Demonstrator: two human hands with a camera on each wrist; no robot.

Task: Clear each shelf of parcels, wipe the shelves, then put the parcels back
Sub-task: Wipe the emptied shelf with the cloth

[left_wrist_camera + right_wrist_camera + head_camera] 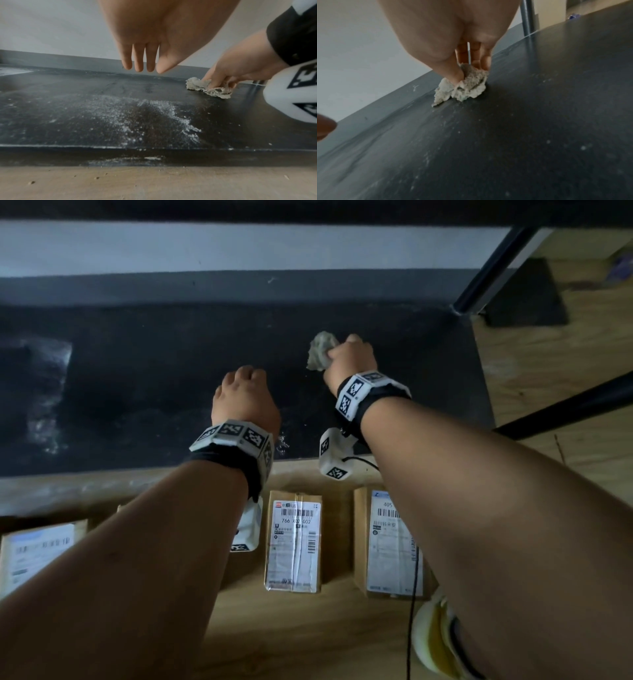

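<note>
Head view: the right hand (pixel 349 354) clenches a crumpled grey rag (pixel 320 350) against the black shelf (pixel 154 364), toward its back right part, near the dark upright post (pixel 493 265). The left hand (pixel 245 398) hangs above the shelf's front middle and holds nothing. Three parcels lie on the wooden floor (pixel 308 638) just before the shelf's front edge: the middle parcel (pixel 294 542) has a label reading "766 X02 002", the right parcel (pixel 390 542) shows "405", and the left parcel (pixel 37 553) has print too blurred to read. The shelf's left stretch lies open, with a pale smear there.

Left wrist view: the left hand's fingers (pixel 139 60) hang straight and relaxed above the shelf (pixel 68 94), touching nothing. White dust (pixel 130 116) spreads toward the front edge. The rag (pixel 207 88) lies under the right hand (pixel 240 67), close to the back wall.

Right wrist view: thumb and fingers (pixel 481 56) pinch the rag (pixel 464 83), pressed on the shelf (pixel 539 121); specks dot the near surface.
</note>
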